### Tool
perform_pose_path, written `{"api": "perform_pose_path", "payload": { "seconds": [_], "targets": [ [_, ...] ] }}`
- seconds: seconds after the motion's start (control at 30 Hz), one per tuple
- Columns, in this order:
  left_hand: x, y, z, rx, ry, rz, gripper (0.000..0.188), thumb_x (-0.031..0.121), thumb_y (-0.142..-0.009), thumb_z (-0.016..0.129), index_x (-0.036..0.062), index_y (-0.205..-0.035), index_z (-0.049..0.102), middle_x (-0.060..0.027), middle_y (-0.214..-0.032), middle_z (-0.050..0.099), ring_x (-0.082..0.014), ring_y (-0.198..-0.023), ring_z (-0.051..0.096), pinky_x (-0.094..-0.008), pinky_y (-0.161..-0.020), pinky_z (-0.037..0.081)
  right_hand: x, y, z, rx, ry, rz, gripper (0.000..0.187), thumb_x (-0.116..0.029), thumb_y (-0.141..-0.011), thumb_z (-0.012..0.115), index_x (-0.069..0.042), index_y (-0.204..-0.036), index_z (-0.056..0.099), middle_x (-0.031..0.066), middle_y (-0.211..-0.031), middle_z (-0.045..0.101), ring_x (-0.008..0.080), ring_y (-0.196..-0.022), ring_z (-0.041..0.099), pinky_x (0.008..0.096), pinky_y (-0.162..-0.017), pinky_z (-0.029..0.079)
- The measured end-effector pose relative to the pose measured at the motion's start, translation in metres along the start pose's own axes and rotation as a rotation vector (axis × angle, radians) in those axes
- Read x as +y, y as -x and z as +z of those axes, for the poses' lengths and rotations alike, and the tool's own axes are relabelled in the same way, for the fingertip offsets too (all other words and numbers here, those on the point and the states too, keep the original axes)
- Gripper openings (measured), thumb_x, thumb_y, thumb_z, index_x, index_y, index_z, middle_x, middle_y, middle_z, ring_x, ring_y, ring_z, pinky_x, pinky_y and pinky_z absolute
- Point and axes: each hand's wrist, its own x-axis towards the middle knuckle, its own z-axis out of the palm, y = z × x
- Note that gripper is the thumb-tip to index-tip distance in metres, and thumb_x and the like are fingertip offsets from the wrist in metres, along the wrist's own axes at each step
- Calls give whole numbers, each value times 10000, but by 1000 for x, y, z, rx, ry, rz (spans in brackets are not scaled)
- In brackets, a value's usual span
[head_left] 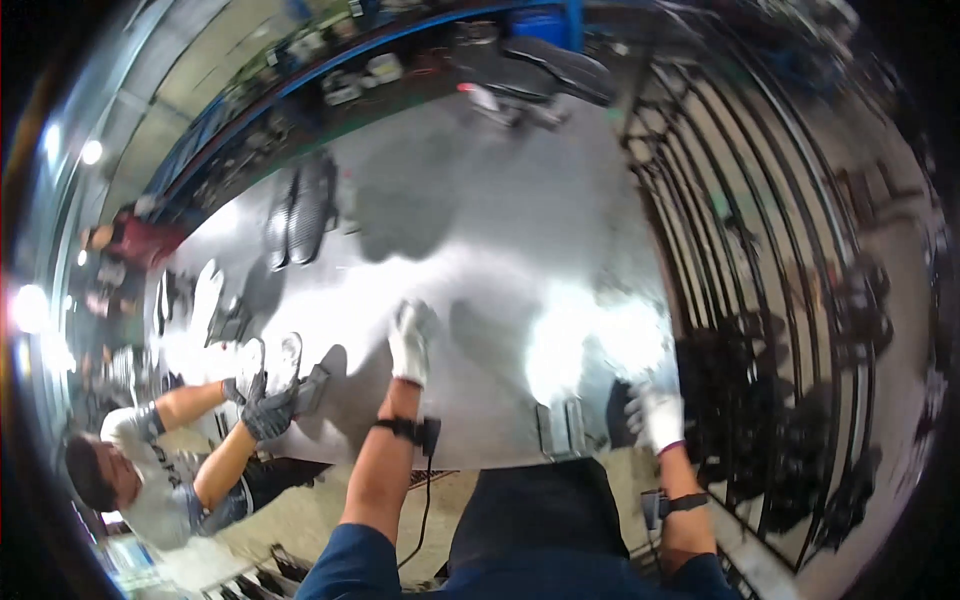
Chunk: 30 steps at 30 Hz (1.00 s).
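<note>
My left hand (408, 345), in a white glove, reaches forward over the shiny metal table (510, 220). Its fingers are smeared, and whether they hold anything does not show. At the table's near right edge my right hand (658, 416), also white-gloved, has its fingers apart and nothing visible in them. A dark patch, perhaps its shadow, lies beside those fingers. Just left of it sits a small grey block (560, 428) with lengthwise ridges, untouched by either hand.
At the left a co-worker (150, 475) in dark gloves handles pale sole-shaped pieces (287, 360). Two black ribbed pieces (302, 215) lie farther back. Dark padded shapes (530, 70) stand at the far end. A black barred rack (745, 210) borders the right side.
</note>
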Motion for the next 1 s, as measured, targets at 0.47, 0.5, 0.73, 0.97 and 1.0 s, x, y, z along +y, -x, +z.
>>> {"api": "perform_pose_path", "payload": {
  "seconds": [0.47, 0.5, 0.73, 0.97, 1.0],
  "targets": [
    [224, -163, -55, -91, -51, 23, 474, 282, -972, 754, -9, -1326, 632, -131, -1126, 734, -244, -906, 736, -405, -739, 644, 5, -55, 110, -141, 92, 129, 316, -303, -1013, 675, -19, -876, 699, 98, -699, 718, 180, -440, 628, 314, -307, 417],
    [217, -160, -43, -145, 9, 45, 486, 264, -972, 755, -20, -1343, 622, -135, -1142, 734, -247, -926, 739, -394, -770, 640, -1, -52, 109, -152, 124, 138, 310, -299, -1010, 679, -21, -873, 696, 96, -702, 718, 180, -443, 630, 316, -310, 423],
    [94, -35, 37, 46, 143, 190, 576, 253, -1007, 719, -36, -1471, 540, -131, -1353, 671, -224, -1193, 655, -363, -1032, 528, 21, -87, 108, -312, 202, -73, 346, -317, -1039, 647, 20, -1022, 724, 98, -777, 732, 190, -582, 667, 327, -535, 546],
    [-44, 108, 11, 156, -30, -113, 546, 483, -1097, 494, 50, -1413, 591, -96, -1070, 693, -244, -858, 718, -366, -658, 590, -126, -3, 136, -770, 234, -352, 626, -234, -938, 793, -1, -1468, 557, 117, -1252, 735, 195, -1052, 704, 353, -939, 573],
    [-52, 90, 23, 189, -54, -82, 470, 408, -1108, 485, 54, -1397, 597, -100, -1067, 706, -256, -878, 719, -358, -706, 595, -138, 11, 117, -820, 291, -186, 644, -216, -888, 835, -7, -1444, 588, 96, -1221, 747, 166, -1057, 693, 337, -947, 561]
  ]
}}
